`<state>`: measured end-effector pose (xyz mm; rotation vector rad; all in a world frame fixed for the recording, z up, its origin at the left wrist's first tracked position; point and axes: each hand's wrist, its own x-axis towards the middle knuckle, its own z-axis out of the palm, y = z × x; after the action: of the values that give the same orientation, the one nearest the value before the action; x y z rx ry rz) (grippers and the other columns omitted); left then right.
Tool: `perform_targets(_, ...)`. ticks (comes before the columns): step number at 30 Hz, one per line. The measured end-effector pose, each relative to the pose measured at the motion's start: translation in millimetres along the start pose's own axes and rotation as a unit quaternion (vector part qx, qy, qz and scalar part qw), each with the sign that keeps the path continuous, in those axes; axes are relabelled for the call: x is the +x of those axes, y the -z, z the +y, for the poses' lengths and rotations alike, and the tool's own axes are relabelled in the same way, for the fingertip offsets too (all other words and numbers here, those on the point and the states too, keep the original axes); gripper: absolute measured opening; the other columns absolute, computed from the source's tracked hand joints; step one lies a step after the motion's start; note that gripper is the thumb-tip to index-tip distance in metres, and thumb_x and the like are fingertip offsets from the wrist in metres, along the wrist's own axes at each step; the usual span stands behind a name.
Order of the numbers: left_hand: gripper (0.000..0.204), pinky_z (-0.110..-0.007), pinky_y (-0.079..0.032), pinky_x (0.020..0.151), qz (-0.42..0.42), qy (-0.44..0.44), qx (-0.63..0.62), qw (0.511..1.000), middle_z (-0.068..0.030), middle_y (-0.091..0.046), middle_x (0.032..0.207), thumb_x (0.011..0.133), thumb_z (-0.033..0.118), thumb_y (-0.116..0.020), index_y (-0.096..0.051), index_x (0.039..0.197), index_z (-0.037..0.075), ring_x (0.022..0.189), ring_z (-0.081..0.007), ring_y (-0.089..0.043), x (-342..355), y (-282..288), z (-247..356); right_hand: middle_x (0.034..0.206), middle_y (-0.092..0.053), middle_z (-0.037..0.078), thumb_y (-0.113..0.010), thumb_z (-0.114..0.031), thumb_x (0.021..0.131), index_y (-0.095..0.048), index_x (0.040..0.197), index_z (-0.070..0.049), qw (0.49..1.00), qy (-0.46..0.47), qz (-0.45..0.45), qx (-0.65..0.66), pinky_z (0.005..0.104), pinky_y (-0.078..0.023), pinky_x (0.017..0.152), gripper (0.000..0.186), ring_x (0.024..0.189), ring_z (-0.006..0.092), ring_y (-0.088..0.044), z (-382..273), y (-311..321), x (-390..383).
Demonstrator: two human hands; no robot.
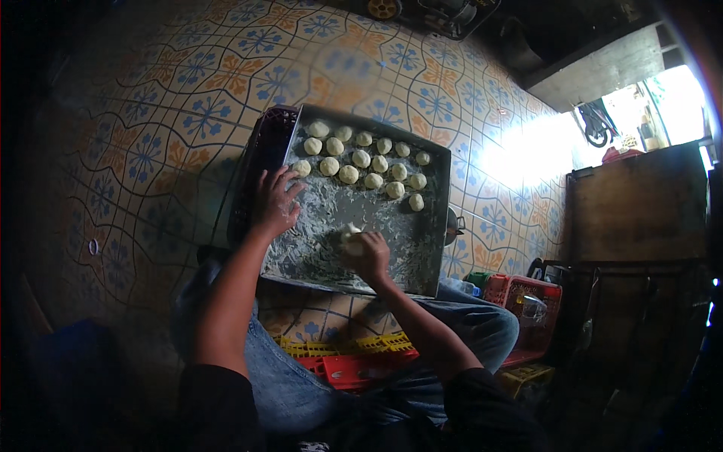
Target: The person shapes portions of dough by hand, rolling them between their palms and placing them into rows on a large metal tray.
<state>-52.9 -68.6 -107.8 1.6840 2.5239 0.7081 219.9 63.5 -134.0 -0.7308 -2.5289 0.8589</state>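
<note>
A large metal tray point(425, 248) dusted with flour lies before me. Rows of round pale dough balls point(349, 175) fill its far part. My left hand point(277, 203) is at the tray's left edge, fingers apart, their tips close to the leftmost dough ball point(301, 168) of the nearest row; whether they touch it I cannot tell. Low in the middle of the tray, my right hand point(369, 256) has its fingers curled over a piece of dough point(351, 232), which shows partly beyond the fingers.
Under the tray's left side is a dark purple crate point(275, 120). A red crate point(520, 309) stands at the right, near a wooden cabinet point(636, 211). Yellow and red plastic crates point(361, 369) lie between my legs. Patterned tiles point(203, 113) cover the floor.
</note>
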Motion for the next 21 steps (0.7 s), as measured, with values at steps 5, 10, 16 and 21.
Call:
perform_targets(5, 0.045, -0.061, -0.019, 0.124, -0.002, 0.013, -0.019, 1.000, -0.0071, -0.049, 0.142, 0.081, 0.011, -0.076, -0.065, 0.125, 0.018, 0.149, -0.0294, -0.034, 4, -4, 3, 0.105, -0.068, 0.008, -0.074, -0.021, 0.091, -0.066, 0.117, -0.002, 0.815, -0.331, 0.147, 0.452, 0.0355, -0.056, 0.079, 0.034, 0.093, 0.0180, -0.065, -8, 111, 43)
perform_targets(10, 0.045, -0.060, -0.023, 0.123, 0.025, 0.005, 0.009, 1.000, -0.0046, -0.052, 0.140, 0.078, 0.015, -0.076, -0.067, 0.122, 0.018, 0.147, -0.0264, -0.036, -5, 0, -3, 0.126, -0.061, 0.015, -0.054, -0.017, 0.106, -0.046, 0.144, 0.001, 0.906, -0.040, 0.245, 0.342, 0.0369, -0.055, 0.098, 0.042, 0.118, 0.0231, -0.061, -100, 258, 97)
perform_targets(16, 0.045, -0.061, -0.022, 0.123, 0.023, -0.004, 0.002, 1.000, -0.0051, -0.053, 0.140, 0.078, 0.015, -0.076, -0.068, 0.122, 0.018, 0.147, -0.0270, -0.036, 8, -2, 7, 0.121, -0.068, 0.017, -0.064, -0.020, 0.100, -0.062, 0.125, -0.001, 0.945, 0.110, 0.305, 0.039, 0.0450, -0.054, 0.097, 0.031, 0.114, 0.0313, -0.066, -30, 166, 50)
perform_targets(21, 0.044, -0.060, -0.022, 0.124, 0.027, 0.001, 0.010, 1.000, -0.0066, -0.051, 0.141, 0.080, 0.015, -0.077, -0.067, 0.123, 0.017, 0.148, -0.0275, -0.035, -2, -3, -5, 0.125, -0.069, 0.012, -0.080, -0.019, 0.084, -0.070, 0.122, -0.010, 0.952, 0.200, -0.088, -0.214, 0.0446, -0.047, 0.104, 0.041, 0.122, 0.0329, -0.061, -28, 97, -4)
